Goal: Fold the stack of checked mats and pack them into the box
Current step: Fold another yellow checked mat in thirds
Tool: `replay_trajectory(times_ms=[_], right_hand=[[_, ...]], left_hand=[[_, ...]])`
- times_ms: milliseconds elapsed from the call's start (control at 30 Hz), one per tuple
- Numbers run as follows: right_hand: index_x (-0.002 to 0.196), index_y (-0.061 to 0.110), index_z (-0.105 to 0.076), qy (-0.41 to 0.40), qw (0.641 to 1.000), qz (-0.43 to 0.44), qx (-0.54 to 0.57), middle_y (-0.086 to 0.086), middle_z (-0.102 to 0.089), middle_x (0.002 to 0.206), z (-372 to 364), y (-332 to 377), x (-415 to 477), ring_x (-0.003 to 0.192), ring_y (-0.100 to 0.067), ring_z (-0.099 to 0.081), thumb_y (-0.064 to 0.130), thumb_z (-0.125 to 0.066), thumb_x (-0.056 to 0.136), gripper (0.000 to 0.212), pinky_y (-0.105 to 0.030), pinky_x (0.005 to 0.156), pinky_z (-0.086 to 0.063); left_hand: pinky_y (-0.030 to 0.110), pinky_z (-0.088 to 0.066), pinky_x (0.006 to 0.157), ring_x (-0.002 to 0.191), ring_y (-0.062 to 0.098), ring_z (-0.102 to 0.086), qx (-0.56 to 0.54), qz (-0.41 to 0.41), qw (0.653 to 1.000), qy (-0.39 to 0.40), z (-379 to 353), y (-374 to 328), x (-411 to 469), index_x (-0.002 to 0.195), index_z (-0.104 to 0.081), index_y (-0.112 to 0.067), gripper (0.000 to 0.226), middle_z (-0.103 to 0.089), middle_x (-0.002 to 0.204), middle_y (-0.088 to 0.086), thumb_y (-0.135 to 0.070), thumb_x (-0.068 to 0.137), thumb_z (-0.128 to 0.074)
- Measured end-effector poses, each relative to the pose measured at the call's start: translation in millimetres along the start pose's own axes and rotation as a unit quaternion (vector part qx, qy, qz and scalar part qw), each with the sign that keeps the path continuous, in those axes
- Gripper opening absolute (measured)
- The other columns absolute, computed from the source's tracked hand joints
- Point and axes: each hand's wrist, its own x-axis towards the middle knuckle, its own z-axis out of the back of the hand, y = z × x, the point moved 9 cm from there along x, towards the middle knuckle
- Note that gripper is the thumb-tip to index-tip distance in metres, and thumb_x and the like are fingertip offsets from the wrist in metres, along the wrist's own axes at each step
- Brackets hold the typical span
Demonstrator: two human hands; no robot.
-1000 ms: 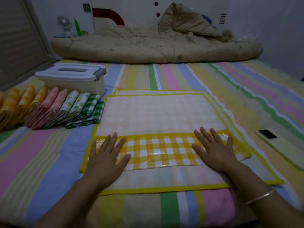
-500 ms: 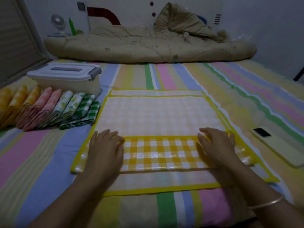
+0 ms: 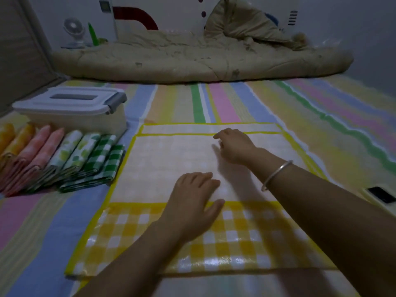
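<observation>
The left hand (image 3: 192, 202) lay flat, palm down and fingers spread, across the turned-up edge of the yellow checked mat (image 3: 246, 239), gripping nothing. Beyond it the right hand (image 3: 234, 145), a bangle (image 3: 276, 175) on its wrist, rested loosely curled on the mat's pale underside, also holding nothing. A second mat's edge (image 3: 192, 128) showed just past the right hand. Left of both hands sat a row of folded mats (image 3: 64, 159), and behind that row the lidded box (image 3: 70, 110), all on the striped bed (image 3: 225, 103). A phone (image 3: 381, 195) lay to the right of the right forearm.
</observation>
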Motion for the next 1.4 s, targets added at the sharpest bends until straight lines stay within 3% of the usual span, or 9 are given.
replay_trajectory(times_ms=[367, 500, 733, 967, 1033, 1133, 1167, 1267, 1400], right_hand=[[0.135, 0.016, -0.044, 0.07, 0.997, -0.014, -0.035, -0.014, -0.049, 0.134, -34.7, -4.6, 51.5, 0.126, -0.034, -0.044, 0.034, -0.058, 0.082, 0.057, -0.049, 0.11, -0.028], [0.142, 0.017, -0.041, 0.029, 0.997, 0.007, -0.074, -0.013, -0.046, 0.136, -14.5, -0.6, 52.9, 0.129, -0.033, -0.04, 0.036, -0.067, 0.081, 0.069, -0.043, 0.104, -0.035], [0.119, 0.018, -0.064, -0.119, 0.992, 0.032, -0.006, -0.01, -0.059, 0.115, 46.4, 5.4, 30.5, 0.115, -0.031, -0.048, 0.019, -0.052, 0.094, 0.028, -0.04, 0.086, -0.04], [0.099, 0.013, -0.071, -0.276, 0.952, 0.134, -0.003, -0.01, -0.065, 0.091, 110.1, 27.3, -30.7, 0.09, -0.036, -0.057, 0.015, -0.063, 0.088, 0.015, -0.04, 0.067, -0.043], [0.093, 0.013, -0.07, -0.307, 0.94, 0.149, -0.012, -0.008, -0.064, 0.083, 116.3, 32.7, -51.7, 0.082, -0.036, -0.058, 0.013, -0.067, 0.082, 0.011, -0.038, 0.062, -0.043], [0.088, 0.015, -0.069, -0.332, 0.93, 0.155, -0.025, -0.005, -0.063, 0.079, 118.3, 38.0, -80.2, 0.077, -0.033, -0.058, 0.013, -0.066, 0.08, 0.009, -0.037, 0.058, -0.043], [0.088, 0.016, -0.069, -0.335, 0.928, 0.161, -0.031, -0.005, -0.063, 0.079, 117.6, 40.5, -88.6, 0.076, -0.032, -0.058, 0.014, -0.064, 0.08, 0.01, -0.037, 0.058, -0.042], [0.089, 0.018, -0.069, -0.336, 0.924, 0.178, -0.047, -0.003, -0.063, 0.08, 111.1, 46.1, -107.2, 0.076, -0.031, -0.057, 0.016, -0.059, 0.08, 0.014, -0.036, 0.06, -0.039], [0.088, 0.02, -0.068, -0.339, 0.924, 0.173, -0.042, -0.001, -0.062, 0.081, 103.8, 46.9, -121.9, 0.078, -0.029, -0.057, 0.014, -0.062, 0.079, 0.011, -0.036, 0.062, -0.039]], left_hand=[[0.056, -0.009, 0.119, 0.148, 0.022, -0.019, -0.012, 0.025, 1.0, -0.012, -25.2, 3.0, -13.9, 0.135, -0.051, -0.03, 0.049, -0.036, 0.154, -0.005, -0.056, 0.097, -0.033], [0.059, -0.008, 0.117, 0.151, 0.023, -0.008, -0.002, 0.034, 0.999, -0.007, -27.3, 4.5, -14.4, 0.137, -0.048, -0.033, 0.051, -0.028, 0.158, -0.003, -0.058, 0.097, -0.028], [0.059, -0.009, 0.117, 0.15, 0.023, -0.014, -0.007, 0.037, 0.999, -0.005, -30.2, 7.0, -14.2, 0.136, -0.049, -0.033, 0.052, -0.032, 0.157, -0.003, -0.059, 0.097, -0.028], [0.046, 0.005, 0.12, 0.149, 0.008, -0.006, -0.096, 0.058, 0.994, 0.016, -20.6, 11.0, -9.1, 0.133, -0.051, -0.039, 0.059, -0.03, 0.155, -0.015, -0.067, 0.091, -0.021], [0.037, -0.005, 0.12, 0.143, 0.002, -0.022, -0.268, 0.119, 0.956, 0.006, -11.8, 18.9, -5.2, 0.125, -0.059, -0.036, 0.056, -0.045, 0.145, -0.016, -0.064, 0.092, -0.024], [0.023, -0.045, 0.087, 0.111, 0.011, -0.061, -0.551, 0.268, 0.785, -0.088, 2.8, 44.9, -5.9, 0.111, -0.066, -0.022, 0.026, -0.067, 0.118, -0.004, -0.029, 0.103, -0.042], [0.018, -0.047, 0.077, 0.103, 0.015, -0.063, -0.556, 0.291, 0.767, -0.134, 11.1, 57.8, -7.3, 0.106, -0.067, -0.02, 0.022, -0.069, 0.109, -0.003, -0.017, 0.102, -0.045], [0.032, -0.051, 0.08, 0.1, 0.018, -0.062, -0.486, 0.315, 0.791, -0.197, 28.9, 90.5, -13.0, 0.098, -0.066, -0.027, 0.029, -0.068, 0.102, -0.004, -0.003, 0.097, -0.049], [0.046, -0.051, 0.092, 0.11, 0.018, -0.057, -0.491, 0.337, 0.785, -0.172, 26.1, 121.5, -21.6, 0.136, -0.048, -0.027, 0.045, -0.052, 0.134, -0.005, -0.005, 0.096, -0.051]])
